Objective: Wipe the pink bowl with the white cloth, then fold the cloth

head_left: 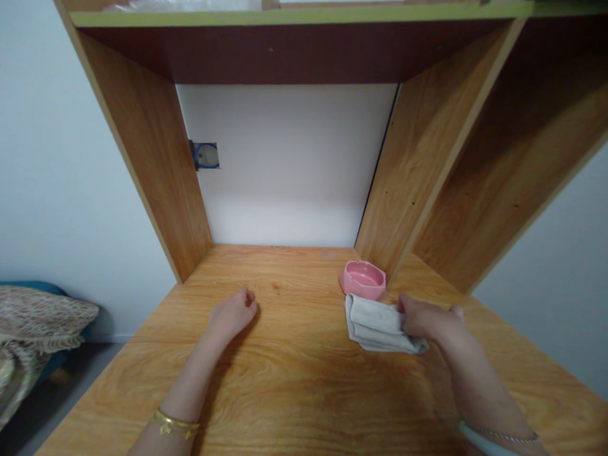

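A folded grey-white cloth [373,323] lies on the wooden desk [294,367], right of centre. My right hand [430,320] rests on the cloth's right edge and grips it. Just behind the cloth stands a small pink bowl [362,279], close to the right wooden upright. My left hand [232,313] lies on the bare desk left of centre, its fingers curled in and nothing in it. A gold bracelet sits on my left wrist and a pale bangle on my right.
Wooden side panels [156,171] and a shelf overhead [294,16] frame the desk's alcove, with a white back wall. A blue-edged socket cut-out [205,155] sits on that wall at left. A patterned blanket [33,323] lies off the desk at far left.
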The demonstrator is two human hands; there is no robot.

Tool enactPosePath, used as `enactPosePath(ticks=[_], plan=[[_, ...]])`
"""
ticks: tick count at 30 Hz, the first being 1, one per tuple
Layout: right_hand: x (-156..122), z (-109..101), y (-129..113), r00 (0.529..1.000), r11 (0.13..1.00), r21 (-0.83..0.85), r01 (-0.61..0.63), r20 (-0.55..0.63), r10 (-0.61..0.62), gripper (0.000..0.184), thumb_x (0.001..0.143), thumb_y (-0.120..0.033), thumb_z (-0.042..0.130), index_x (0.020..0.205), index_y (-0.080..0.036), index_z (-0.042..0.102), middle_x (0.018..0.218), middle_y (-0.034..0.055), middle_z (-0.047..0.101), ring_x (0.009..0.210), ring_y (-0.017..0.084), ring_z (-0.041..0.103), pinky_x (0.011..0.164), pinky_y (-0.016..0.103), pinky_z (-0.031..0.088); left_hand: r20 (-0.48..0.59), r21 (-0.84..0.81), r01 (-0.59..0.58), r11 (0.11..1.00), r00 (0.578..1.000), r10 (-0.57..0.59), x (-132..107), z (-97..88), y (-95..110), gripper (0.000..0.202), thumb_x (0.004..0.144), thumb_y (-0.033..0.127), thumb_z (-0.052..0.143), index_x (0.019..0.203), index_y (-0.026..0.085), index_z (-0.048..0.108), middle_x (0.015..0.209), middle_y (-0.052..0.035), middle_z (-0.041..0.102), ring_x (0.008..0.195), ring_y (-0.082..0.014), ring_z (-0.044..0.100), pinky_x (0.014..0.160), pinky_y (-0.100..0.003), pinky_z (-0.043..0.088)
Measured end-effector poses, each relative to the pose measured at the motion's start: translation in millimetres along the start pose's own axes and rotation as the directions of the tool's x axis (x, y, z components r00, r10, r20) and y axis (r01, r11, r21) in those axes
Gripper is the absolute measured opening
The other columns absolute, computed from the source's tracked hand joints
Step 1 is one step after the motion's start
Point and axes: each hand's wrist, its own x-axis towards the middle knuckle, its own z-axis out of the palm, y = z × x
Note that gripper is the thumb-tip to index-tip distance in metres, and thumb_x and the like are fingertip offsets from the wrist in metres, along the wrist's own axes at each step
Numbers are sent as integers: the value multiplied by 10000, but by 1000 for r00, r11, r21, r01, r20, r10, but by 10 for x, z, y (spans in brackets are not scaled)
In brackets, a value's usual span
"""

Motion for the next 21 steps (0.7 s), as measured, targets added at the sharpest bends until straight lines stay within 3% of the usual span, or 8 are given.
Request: enactPosePath(ticks=[3, 5, 9, 12, 16, 19, 21], plan=[[-13, -34, -57, 991, 988, -79, -132, -10, 132, 241, 649, -121, 473, 843, -187, 600, 918, 147, 615, 953, 369, 499, 739, 517, 305, -6, -2, -14, 1000, 1000, 14, -2, 11, 8, 184, 784, 325, 405, 881, 208, 508, 879, -68, 642, 815, -216, 588, 646, -282, 388], [-23, -66, -149, 992, 988, -93, -125, -34, 122, 266, 697, -144, 434, 909, -195, 586, 1024, 136, 584, 1023, 344, 456, 769, 474, 302, -9, -2, -21, 1000, 1000, 21, 0, 15, 9, 179, 787, 324, 406, 873, 207, 509, 883, -69, 642, 820, -213, 588, 650, -279, 389], [-23, -77, -357, 999, 1000, -29, 6, -39, -8, 232, 733, -136, 379, 852, -152, 577, 941, 149, 605, 914, 292, 524, 696, 361, 339, -21, -1, -27, 1000, 999, 27, -1, 11, 16, 180, 796, 314, 386, 877, 209, 507, 887, -71, 640, 821, -219, 588, 649, -287, 390], [-22, -9, -471, 993, 993, 35, 116, 5, -116, 223, 718, -105, 391, 845, -169, 563, 890, 91, 625, 809, 200, 564, 611, 259, 342, -35, 4, -41, 999, 999, 41, -14, 13, 38, 186, 798, 310, 378, 898, 217, 503, 900, -63, 637, 827, -219, 587, 652, -287, 387], [-19, 68, -545, 989, 988, 58, 144, 3, -145, 206, 701, -97, 425, 837, -166, 563, 863, 78, 628, 772, 186, 569, 569, 240, 329, -27, 21, -71, 997, 997, 71, -44, 38, 96, 204, 780, 350, 410, 900, 223, 517, 864, -51, 642, 775, -216, 591, 625, -279, 380], [-7, 50, -614, 989, 988, 76, 133, -74, -127, 217, 741, -111, 381, 852, -154, 563, 888, 98, 618, 794, 197, 565, 613, 262, 351, -48, 2, -88, 996, 995, 88, -69, 55, 158, 238, 789, 385, 404, 924, 227, 521, 849, -45, 640, 748, -210, 590, 615, -275, 376], [-9, 35, -699, 962, 962, 150, 226, -189, -197, 233, 755, -109, 362, 871, -150, 560, 898, 91, 611, 837, 188, 554, 694, 276, 373, -67, -28, -116, 993, 991, 114, -85, 62, 201, 251, 803, 391, 388, 941, 230, 521, 823, -37, 637, 727, -200, 589, 612, -270, 377]])
